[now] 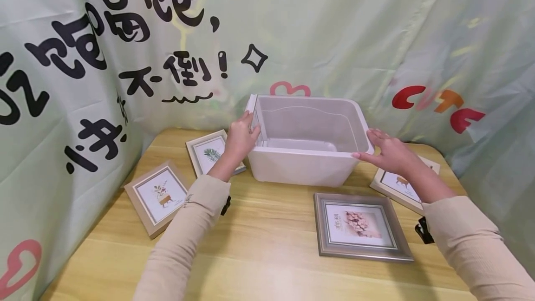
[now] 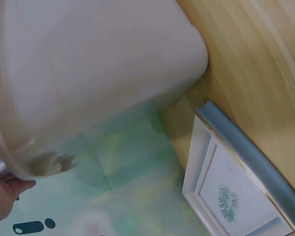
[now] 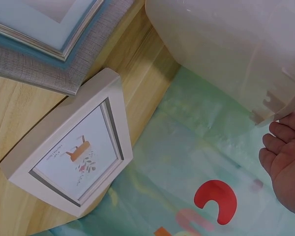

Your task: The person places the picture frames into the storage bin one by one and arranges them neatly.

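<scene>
A pale grey plastic storage bin (image 1: 301, 168) stands toward the back of the table, its opening facing up and nothing visible inside. My left hand (image 1: 241, 137) grips its left rim; in the left wrist view only part of that hand (image 2: 2, 199) shows at the edge. On the opposite side, my right hand (image 1: 390, 152) holds the right rim near the front corner, thumb along the front edge. The right wrist view shows this hand's fingers (image 3: 275, 143) bent against the rim. Below my left hand lies a white picture frame with a green leaf print (image 1: 212, 153).
A brown picture frame (image 1: 162, 196) lies at the left. A silver-grey frame with pink flowers (image 1: 359, 226) lies front right. Beyond it, a cream frame (image 1: 397, 182) is partly covered by my right arm. A printed cloth (image 1: 334, 36) hangs behind the wooden table (image 1: 259, 245).
</scene>
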`<state>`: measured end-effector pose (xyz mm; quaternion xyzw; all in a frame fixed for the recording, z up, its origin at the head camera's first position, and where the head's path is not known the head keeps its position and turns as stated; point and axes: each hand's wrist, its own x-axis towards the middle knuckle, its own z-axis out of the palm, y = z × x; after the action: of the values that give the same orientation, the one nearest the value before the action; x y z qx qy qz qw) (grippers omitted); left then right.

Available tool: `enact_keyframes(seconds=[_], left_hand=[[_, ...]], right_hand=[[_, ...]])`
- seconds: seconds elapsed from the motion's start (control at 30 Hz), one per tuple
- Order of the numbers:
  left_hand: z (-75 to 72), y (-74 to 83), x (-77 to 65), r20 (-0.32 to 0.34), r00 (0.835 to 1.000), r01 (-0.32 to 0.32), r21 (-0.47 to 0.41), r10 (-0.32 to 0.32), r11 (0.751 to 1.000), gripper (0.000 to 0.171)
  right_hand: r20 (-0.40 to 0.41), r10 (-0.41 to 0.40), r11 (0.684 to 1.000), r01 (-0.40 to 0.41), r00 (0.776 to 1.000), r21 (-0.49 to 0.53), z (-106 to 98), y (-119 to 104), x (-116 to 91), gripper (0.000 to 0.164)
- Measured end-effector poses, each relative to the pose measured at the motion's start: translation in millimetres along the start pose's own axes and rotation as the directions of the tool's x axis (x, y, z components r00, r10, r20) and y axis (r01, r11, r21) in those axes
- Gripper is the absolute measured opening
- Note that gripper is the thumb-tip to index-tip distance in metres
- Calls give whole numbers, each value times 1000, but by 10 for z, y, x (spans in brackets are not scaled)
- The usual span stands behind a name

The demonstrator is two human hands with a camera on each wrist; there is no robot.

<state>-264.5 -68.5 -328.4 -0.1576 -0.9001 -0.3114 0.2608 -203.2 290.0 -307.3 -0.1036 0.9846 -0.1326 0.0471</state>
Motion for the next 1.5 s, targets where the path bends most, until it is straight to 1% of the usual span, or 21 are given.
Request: enact_keyframes(seconds=[0.07,0.17,0.23,0.33,0.47,0.57,0.73,0.87,1.03,1.27,1.37,1.5], left_hand=[[-64,18,2,10,1000,18,-45,-18,999,42],[-170,22,4,-11,1000,12,-105,-13,994,47],[-241,5,-3,-30,1000,5,-142,-10,990,47],[-329,-55,-23,-84,996,-28,-188,13,982,45],[-408,-183,-80,-149,988,-57,-183,30,981,41],[-447,-288,-161,-159,987,-44,-168,17,985,41],[-495,-448,-327,-135,991,-7,-152,-14,988,42],[-519,-554,-442,-109,994,11,-127,-25,992,43],[-539,-665,-566,-61,998,3,-70,-7,998,47],[-521,-856,-746,10,999,-42,47,42,998,49],[-511,-926,-832,57,997,-56,98,50,994,51],[-506,-999,-948,136,990,-58,155,37,986,57]], right_hand=[[-3,-1,1000,1,1000,-2,1,1,1,94],[-5,-4,1000,4,1000,-6,2,4,0,94],[-5,-9,1000,9,1000,-10,0,8,-3,94],[-2,-9,1000,9,1000,-13,-8,11,-11,94],[-9,-15,1000,14,1000,-19,-21,8,-22,93],[-16,-20,1000,19,1000,-23,-23,5,-29,92],[-10,-17,1000,17,1000,-26,-15,4,-26,92],[1,-6,1000,6,1000,-18,-10,8,-17,94],[15,5,1000,-5,1000,-18,1,17,-2,95],[23,5,1000,-4,1000,-30,10,36,26,96],[28,4,999,-3,1000,-35,12,45,32,96],[23,2,999,-1,1000,-35,11,36,27,96]])
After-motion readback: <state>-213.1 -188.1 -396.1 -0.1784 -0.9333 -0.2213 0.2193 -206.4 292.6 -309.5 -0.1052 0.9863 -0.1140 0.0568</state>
